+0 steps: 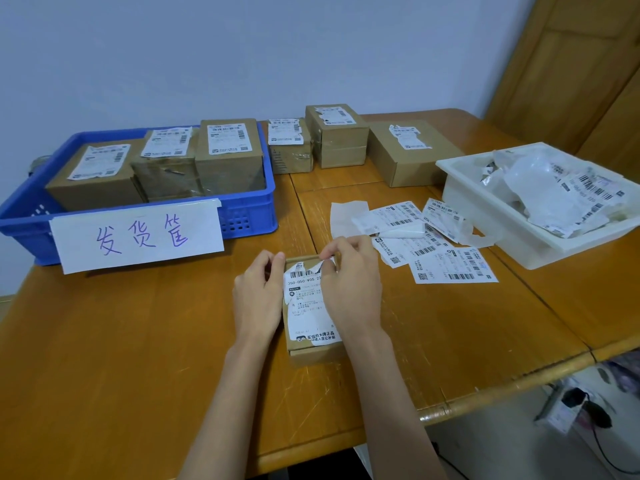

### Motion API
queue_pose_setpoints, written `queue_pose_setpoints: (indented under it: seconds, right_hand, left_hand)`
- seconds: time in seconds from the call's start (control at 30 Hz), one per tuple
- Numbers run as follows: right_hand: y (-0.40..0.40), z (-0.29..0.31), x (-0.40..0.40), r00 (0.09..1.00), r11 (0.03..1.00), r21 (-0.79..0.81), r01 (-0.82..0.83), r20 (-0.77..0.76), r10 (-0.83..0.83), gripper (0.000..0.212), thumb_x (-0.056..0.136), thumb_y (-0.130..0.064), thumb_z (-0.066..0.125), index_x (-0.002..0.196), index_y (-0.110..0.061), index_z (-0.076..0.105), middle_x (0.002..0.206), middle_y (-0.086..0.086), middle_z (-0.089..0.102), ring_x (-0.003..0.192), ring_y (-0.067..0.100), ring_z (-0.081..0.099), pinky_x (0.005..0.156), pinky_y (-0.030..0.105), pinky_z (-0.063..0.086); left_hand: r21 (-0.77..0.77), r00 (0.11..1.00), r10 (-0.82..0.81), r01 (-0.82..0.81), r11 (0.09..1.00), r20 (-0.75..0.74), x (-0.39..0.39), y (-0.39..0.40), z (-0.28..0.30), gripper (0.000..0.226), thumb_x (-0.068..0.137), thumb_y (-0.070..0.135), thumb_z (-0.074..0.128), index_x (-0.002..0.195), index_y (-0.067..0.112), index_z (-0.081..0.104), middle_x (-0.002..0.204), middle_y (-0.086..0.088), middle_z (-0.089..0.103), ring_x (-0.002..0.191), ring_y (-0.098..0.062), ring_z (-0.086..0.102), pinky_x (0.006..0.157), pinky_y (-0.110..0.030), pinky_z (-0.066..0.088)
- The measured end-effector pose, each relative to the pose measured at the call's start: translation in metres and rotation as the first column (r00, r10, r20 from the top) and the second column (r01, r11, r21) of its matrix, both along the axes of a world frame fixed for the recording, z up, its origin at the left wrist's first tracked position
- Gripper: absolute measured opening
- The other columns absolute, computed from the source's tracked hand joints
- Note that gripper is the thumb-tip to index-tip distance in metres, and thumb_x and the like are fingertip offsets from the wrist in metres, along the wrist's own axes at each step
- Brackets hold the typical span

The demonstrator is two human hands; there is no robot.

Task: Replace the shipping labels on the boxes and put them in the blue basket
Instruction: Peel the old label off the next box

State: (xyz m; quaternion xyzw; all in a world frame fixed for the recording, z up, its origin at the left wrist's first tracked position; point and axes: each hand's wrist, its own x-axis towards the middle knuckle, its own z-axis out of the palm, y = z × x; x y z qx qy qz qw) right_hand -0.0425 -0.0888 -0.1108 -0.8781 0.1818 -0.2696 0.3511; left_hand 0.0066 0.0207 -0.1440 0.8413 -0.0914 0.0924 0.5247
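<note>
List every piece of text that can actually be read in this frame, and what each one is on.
"发货筐": handwritten on the white paper sign taped to the blue basket.
"050-050-V05 22": partly covered, on the torn label of the box under both hands.
"买低价大牌正品": at that label's bottom edge.
Labels on the other boxes, the loose labels and those in the white bin: too small or blurred.

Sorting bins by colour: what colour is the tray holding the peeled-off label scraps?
White; the tray at the table's right shows clearly in the head view.
</note>
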Motion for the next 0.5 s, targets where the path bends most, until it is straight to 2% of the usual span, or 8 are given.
queue_pose_setpoints:
  seconds: [0.13,0.27,0.4,0.5]
  right_hand:
    - [0.0018,-0.0055,0.0042,0.997,0.976,-0.207,-0.068,0.020,0.074,0.012,0.090,-0.003,0.053,0.093,-0.014,0.058,0.110,0.001,0.047,0.100,0.016,0.042,0.085,0.034,0.045]
    - [0.0015,-0.0069,0.0052,0.997,0.951,-0.302,-0.062,0.035,0.075,0.006,0.089,-0.010,0.051,0.091,-0.014,0.055,0.103,0.002,0.051,0.099,0.019,0.043,0.079,0.032,0.040]
    - [0.0025,-0.0066,0.0016,0.994,0.958,-0.276,-0.079,0.053,0.097,0.005,0.085,-0.014,0.048,0.085,-0.017,0.052,0.091,-0.003,0.050,0.094,0.018,0.039,0.078,0.029,0.035]
    - [0.0010,-0.0043,0.0005,0.991,0.981,-0.156,-0.113,0.055,0.122,0.009,0.087,-0.010,0.056,0.085,-0.018,0.053,0.084,-0.010,0.045,0.092,0.014,0.038,0.079,0.029,0.036]
  left_hand:
    - [0.028,1.000,0.013,-0.013,1.000,-0.006,0.0004,-0.0009,-0.0004,0.038,0.103,0.034,0.044,0.069,0.018,0.045,0.062,-0.001,0.058,0.056,-0.016,0.050,0.049,-0.023,0.032]
    - [0.055,1.000,0.018,-0.018,0.998,0.001,0.0013,-0.0016,0.0001,0.037,0.103,0.035,0.041,0.070,0.018,0.043,0.061,0.000,0.057,0.054,-0.016,0.049,0.049,-0.024,0.033]
    - [0.061,0.999,0.035,-0.035,0.998,0.008,0.0017,-0.0015,-0.0009,0.037,0.103,0.036,0.041,0.072,0.016,0.045,0.063,-0.002,0.058,0.057,-0.018,0.050,0.053,-0.033,0.035]
    - [0.035,1.000,0.027,-0.027,0.999,0.000,0.0022,-0.0006,-0.0022,0.037,0.102,0.037,0.043,0.072,0.015,0.046,0.064,-0.003,0.059,0.058,-0.019,0.052,0.053,-0.033,0.036]
